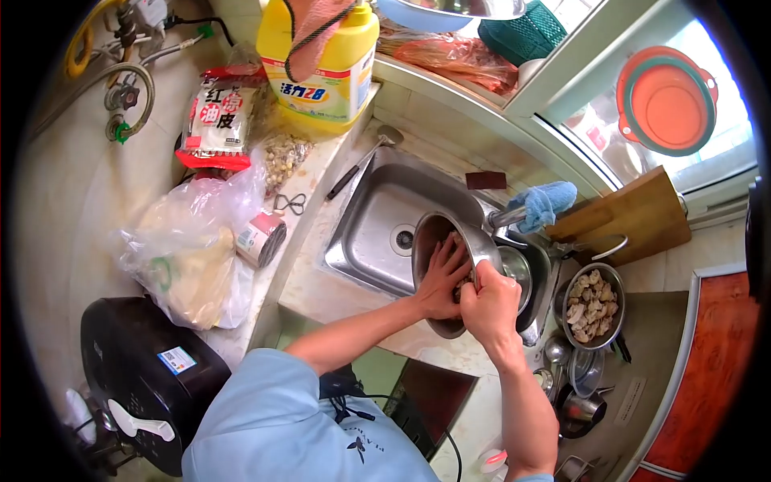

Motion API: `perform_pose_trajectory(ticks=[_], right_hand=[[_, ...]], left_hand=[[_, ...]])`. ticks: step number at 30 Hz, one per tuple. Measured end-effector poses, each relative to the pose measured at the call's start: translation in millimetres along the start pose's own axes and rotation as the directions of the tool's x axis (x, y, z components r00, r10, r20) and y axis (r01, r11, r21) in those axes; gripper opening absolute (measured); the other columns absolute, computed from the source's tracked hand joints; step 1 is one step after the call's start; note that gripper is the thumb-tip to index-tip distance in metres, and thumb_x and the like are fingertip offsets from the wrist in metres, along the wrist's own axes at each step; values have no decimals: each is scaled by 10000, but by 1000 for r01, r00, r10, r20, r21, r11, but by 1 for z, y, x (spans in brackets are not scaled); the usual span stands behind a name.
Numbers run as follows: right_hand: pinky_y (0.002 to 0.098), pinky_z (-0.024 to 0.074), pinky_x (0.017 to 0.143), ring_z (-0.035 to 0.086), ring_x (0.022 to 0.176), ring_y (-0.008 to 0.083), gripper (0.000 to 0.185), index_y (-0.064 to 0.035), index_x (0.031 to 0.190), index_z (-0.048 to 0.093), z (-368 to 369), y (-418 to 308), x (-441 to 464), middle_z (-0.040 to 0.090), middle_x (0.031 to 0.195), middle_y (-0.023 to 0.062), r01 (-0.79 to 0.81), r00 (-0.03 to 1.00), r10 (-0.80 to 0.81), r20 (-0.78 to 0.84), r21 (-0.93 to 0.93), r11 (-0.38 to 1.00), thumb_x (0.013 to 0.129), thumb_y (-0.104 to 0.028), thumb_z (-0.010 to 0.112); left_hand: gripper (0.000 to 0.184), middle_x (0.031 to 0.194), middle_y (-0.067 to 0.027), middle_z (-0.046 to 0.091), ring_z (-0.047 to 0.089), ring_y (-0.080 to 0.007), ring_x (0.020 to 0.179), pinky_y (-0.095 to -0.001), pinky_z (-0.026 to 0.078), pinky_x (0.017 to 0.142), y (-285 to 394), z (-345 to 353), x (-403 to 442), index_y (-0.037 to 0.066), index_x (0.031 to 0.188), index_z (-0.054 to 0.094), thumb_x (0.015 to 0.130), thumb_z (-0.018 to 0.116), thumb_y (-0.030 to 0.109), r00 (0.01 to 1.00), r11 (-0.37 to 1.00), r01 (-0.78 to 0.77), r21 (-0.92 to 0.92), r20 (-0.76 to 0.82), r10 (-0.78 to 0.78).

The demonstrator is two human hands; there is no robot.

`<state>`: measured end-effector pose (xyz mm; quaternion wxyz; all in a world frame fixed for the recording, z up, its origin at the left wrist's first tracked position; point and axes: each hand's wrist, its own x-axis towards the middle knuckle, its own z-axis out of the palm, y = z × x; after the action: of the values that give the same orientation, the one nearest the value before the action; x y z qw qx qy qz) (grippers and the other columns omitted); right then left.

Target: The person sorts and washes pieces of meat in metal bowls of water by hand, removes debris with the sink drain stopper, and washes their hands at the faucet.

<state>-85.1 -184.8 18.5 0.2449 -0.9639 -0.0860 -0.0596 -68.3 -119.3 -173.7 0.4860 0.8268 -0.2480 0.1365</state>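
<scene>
A stainless steel bowl (pixel 475 239) is tilted on its side over the divider of the double sink (pixel 361 193), its mouth facing left. My right hand (pixel 491 301) is closed around the bowl's near rim. Inside the mouth, my left hand (pixel 443 277) lies with fingers spread against the contents. Those contents look like pale brown pieces, mostly hidden behind the fingers. Below the bowl to the left, the basin's drain (pixel 403 239) is visible. Another metal bowl (pixel 518 277) sits in the right basin, partly covered by the tilted one.
A pot of meat chunks (pixel 593 309) stands right of the sink. Behind it leans a wooden cutting board (pixel 634 217). The faucet carries a blue cloth (pixel 542 205). A ladle (pixel 361 163) lies by the left basin, near a yellow detergent jug (pixel 321 80) and a plastic bag (pixel 193 241).
</scene>
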Motion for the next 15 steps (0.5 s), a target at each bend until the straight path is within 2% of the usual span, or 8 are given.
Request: perform_pose_trajectory(ticks=[2, 4, 6, 8, 9, 10, 11, 15], right_hand=[[419, 392, 484, 501, 504, 386, 125, 8, 635, 430, -3, -6, 5, 466, 529, 196, 7, 1000, -7, 20, -21, 1000, 669, -19, 547], [505, 426, 543, 541, 581, 439, 69, -17, 686, 470, -9, -10, 8, 532, 589, 211, -14, 997, 18, 69, -48, 999, 672, -44, 532], [502, 426, 537, 540, 576, 437, 70, -18, 685, 470, -11, -11, 11, 532, 587, 208, 1, 998, 3, 70, -55, 998, 671, -44, 533], [500, 426, 531, 538, 571, 434, 70, -19, 685, 471, -13, -14, 14, 532, 586, 206, 13, 998, -9, 65, -61, 998, 670, -44, 535], [461, 413, 512, 525, 547, 411, 102, -9, 665, 450, -14, -17, 16, 508, 570, 198, 53, 998, -51, 34, -56, 997, 672, -30, 549], [421, 400, 492, 512, 524, 388, 139, 0, 645, 429, -16, -20, 17, 483, 554, 190, 92, 996, -92, 4, -52, 994, 675, -17, 563], [421, 400, 492, 512, 524, 388, 139, 0, 645, 429, -17, -21, 18, 483, 554, 190, 91, 996, -91, 7, -53, 994, 675, -17, 563], [434, 405, 496, 530, 550, 395, 131, -3, 656, 432, -21, -30, 24, 505, 579, 192, 158, 987, -159, -1, -70, 985, 671, -19, 561]], left_hand=[[844, 1510, -181, 174, 97, -477, 1371, -661, 115, 1044, 1, -1, 6, 137, 1391, 375, 654, 659, 434, 999, 1000, -3, -21, -32, 2], [825, 1507, -184, 178, 96, -478, 1370, -663, 118, 1041, 2, -1, 13, 135, 1388, 378, 667, 654, 425, 998, 999, -10, -33, -67, 7], [805, 1505, -186, 183, 96, -480, 1370, -664, 121, 1038, 4, -3, 19, 134, 1385, 381, 680, 648, 416, 995, 999, -18, -43, -98, 13], [777, 1501, -183, 191, 90, -481, 1370, -666, 130, 1032, 4, -4, 29, 120, 1374, 389, 700, 645, 410, 999, 1000, -14, -10, -36, 13], [777, 1501, -183, 191, 90, -481, 1370, -666, 130, 1032, 5, -5, 34, 120, 1374, 389, 700, 645, 410, 999, 1000, -13, -11, -37, 13], [752, 1495, -180, 201, 89, -482, 1369, -667, 135, 1029, 6, -4, 38, 112, 1366, 394, 716, 638, 400, 998, 985, 29, -173, -53, -39], [726, 1489, -178, 212, 88, -484, 1368, -669, 139, 1026, 6, -5, 41, 104, 1358, 399, 731, 631, 389, 994, 941, 68, -331, -60, -93], [681, 1467, -173, 242, 120, -477, 1359, -661, 130, 1032, 14, -16, 45, 99, 1339, 416, 749, 622, 371, 992, 941, 78, -331, -66, -106]])
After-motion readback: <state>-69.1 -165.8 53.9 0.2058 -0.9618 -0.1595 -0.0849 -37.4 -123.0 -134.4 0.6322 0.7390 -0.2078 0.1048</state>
